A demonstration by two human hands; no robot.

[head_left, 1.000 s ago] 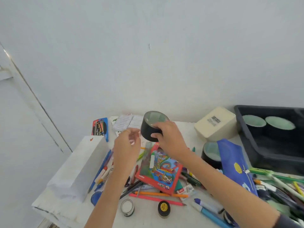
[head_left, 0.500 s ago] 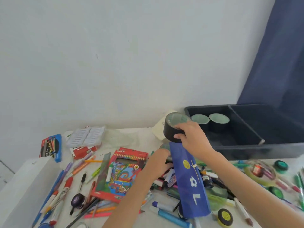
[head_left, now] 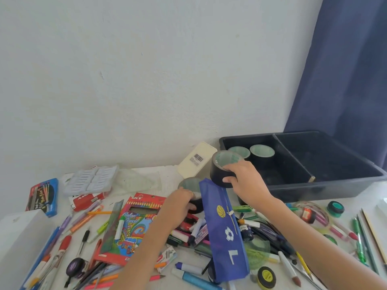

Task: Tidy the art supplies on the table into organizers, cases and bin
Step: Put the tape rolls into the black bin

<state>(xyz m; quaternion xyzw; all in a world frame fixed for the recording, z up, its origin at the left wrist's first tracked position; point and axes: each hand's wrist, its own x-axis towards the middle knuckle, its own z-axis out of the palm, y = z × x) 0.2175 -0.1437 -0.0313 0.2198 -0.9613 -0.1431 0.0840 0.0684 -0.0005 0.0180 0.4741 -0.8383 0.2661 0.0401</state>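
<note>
My right hand [head_left: 246, 181] grips a black tape roll [head_left: 219, 171] and holds it in the air just left of the dark bin [head_left: 326, 181]. Two more black rolls [head_left: 261, 152] stand inside the bin's left compartment. My left hand [head_left: 178, 206] curls round another black roll [head_left: 191, 186] lying on the table, partly hidden behind a blue pencil case [head_left: 225, 229]. A red colour pencil box [head_left: 134, 225] lies to the left of that hand.
Pens, markers and pencils [head_left: 83, 222] are scattered over the white table. A cream box with a barcode [head_left: 196, 160] leans by the wall. A white watercolour tray [head_left: 90, 181], a blue pen pack [head_left: 43, 195] and small paint pots [head_left: 266, 277] lie around. A blue curtain [head_left: 345, 70] hangs at right.
My right hand has carried its tape roll rightward from above the pencil box to the bin's left edge. My left hand has moved right and taken hold of the second roll.
</note>
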